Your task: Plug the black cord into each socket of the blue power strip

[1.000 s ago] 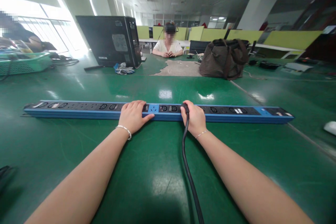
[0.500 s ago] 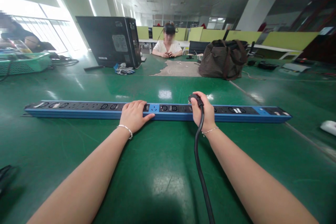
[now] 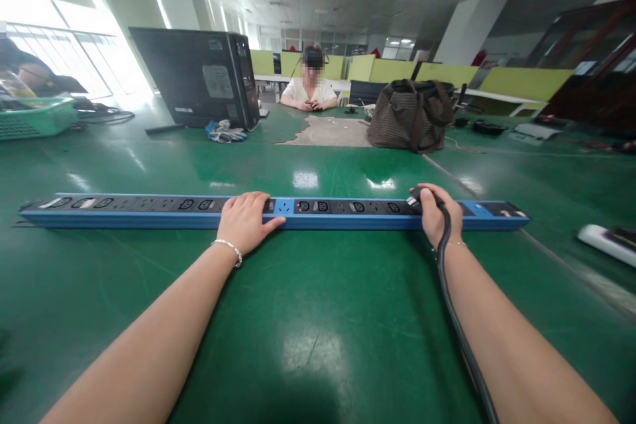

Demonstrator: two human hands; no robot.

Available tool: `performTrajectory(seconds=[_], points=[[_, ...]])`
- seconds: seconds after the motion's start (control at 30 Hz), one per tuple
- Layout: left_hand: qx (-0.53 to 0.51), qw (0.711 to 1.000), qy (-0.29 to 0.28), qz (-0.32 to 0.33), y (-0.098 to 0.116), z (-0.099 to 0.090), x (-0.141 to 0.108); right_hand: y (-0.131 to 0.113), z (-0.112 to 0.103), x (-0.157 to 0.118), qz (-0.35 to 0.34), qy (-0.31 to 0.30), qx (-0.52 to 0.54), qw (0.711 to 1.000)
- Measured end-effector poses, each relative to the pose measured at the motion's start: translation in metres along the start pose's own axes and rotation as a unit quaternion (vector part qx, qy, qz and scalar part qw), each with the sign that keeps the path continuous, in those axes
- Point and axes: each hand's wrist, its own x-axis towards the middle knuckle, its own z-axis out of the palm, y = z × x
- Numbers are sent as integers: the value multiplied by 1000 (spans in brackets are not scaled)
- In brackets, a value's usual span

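Head view: a long blue-and-black power strip (image 3: 322, 222) lies lengthwise across a green table (image 3: 322, 291), sockets facing up. On the strip, left of its middle, the left hand (image 3: 246, 218) rests palm down, thumb spread away from the fingers beside a blue socket (image 3: 284, 206). Over the strip's right part, the right hand (image 3: 442, 218) is closed around a black plug (image 3: 415, 197), its metal prongs showing, out of any socket. A thick black cord (image 3: 444, 285) runs from that hand to the near side of the strip. Good handling here, as I judge it, means light, steady pressure on the strip, a grip on the plug's body rather than its cord, prongs square to the sockets, and slack enough that the cord does not twist the wrist. Beyond the strip are a computer case (image 3: 189, 76), gloves (image 3: 226, 132), a brown bag (image 3: 412, 116) and a seated person (image 3: 309, 89).
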Motion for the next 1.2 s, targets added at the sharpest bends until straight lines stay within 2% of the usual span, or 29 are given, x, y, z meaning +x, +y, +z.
performTrajectory(seconds=[0.3,0.63,0.9,1.2], points=[[0,1000,-8,-7,0,-1,1,17,-3,1,-5,-48,-2,999],[-4,1000,-9,-5,0,-1,1,1,-6,-6,-71,-81,-95,990],[-4,1000,-6,-2,0,0,1,10,-14,-9,-68,-118,-135,982],[-3,1000,-7,-4,0,0,1,8,-13,-14,-111,-110,-152,976]])
